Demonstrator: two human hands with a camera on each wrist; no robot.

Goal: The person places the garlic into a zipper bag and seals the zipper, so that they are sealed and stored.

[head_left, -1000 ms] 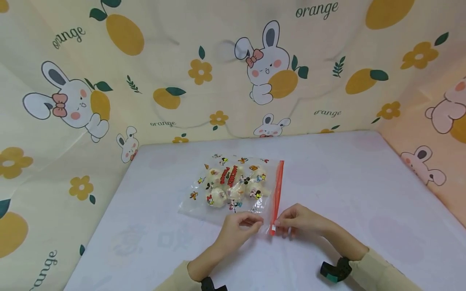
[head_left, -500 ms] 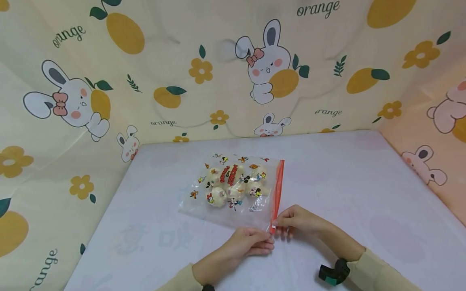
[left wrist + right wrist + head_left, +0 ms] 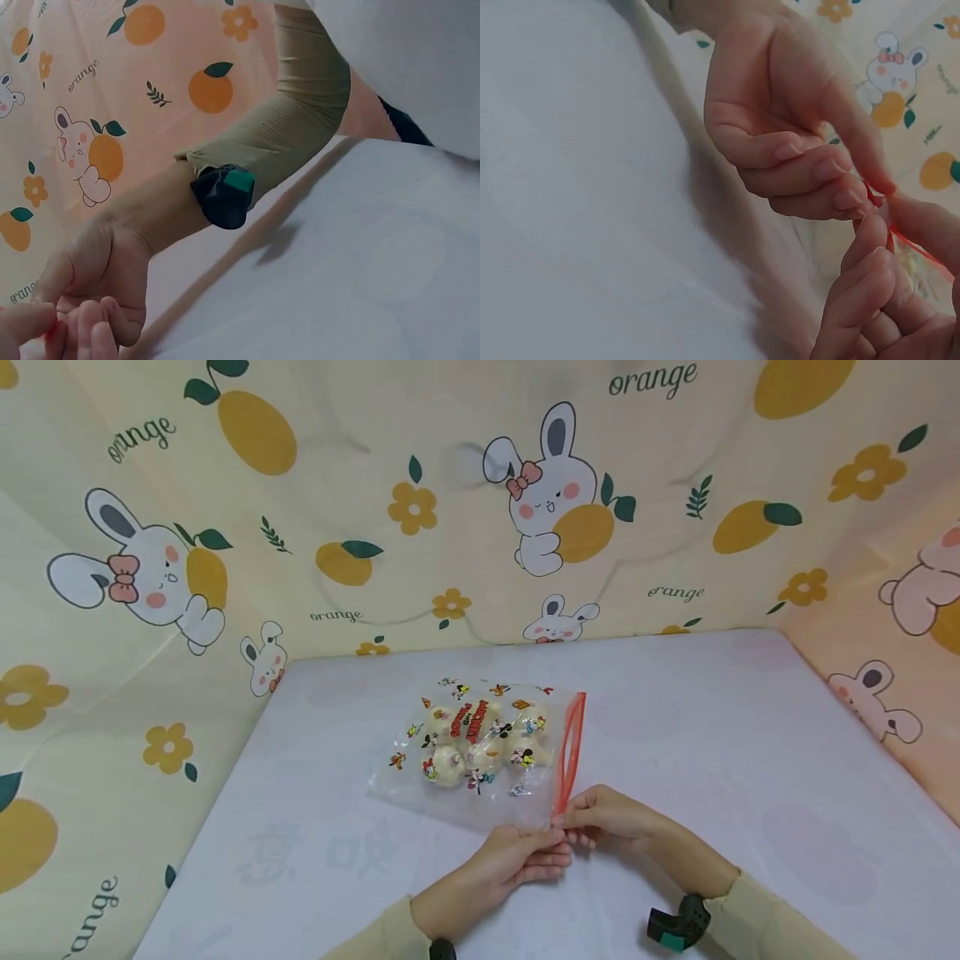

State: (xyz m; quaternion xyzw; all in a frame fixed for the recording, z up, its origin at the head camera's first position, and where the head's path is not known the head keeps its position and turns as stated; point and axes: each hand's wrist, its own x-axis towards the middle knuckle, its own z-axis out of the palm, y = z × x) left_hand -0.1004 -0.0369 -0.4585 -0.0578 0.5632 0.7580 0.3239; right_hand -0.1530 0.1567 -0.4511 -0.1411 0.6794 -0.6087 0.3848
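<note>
A clear zip bag [image 3: 480, 806] printed with cartoon figures lies flat, with several pale round things [image 3: 448, 767] inside. Its red zip strip [image 3: 576, 727] runs along the right edge and shows as two bands with a narrow gap between them. My left hand [image 3: 517, 864] pinches the near corner of the bag at the strip's end, thumb on top. Right against it, my right hand [image 3: 618, 817] pinches the same end of the strip. In the right wrist view both hands' fingertips meet around the red strip [image 3: 924, 252] and hide its end.
A white cloth [image 3: 720, 718] covers the table. Behind and at the sides hangs a cream curtain [image 3: 465, 552] printed with rabbits and oranges. A dark wrist device [image 3: 678, 924] sits on the right forearm.
My left hand has moved from the bag's near edge to its corner and grips there. The zip strip's bands have parted. The white slider, seen earlier, is now hidden by fingers.
</note>
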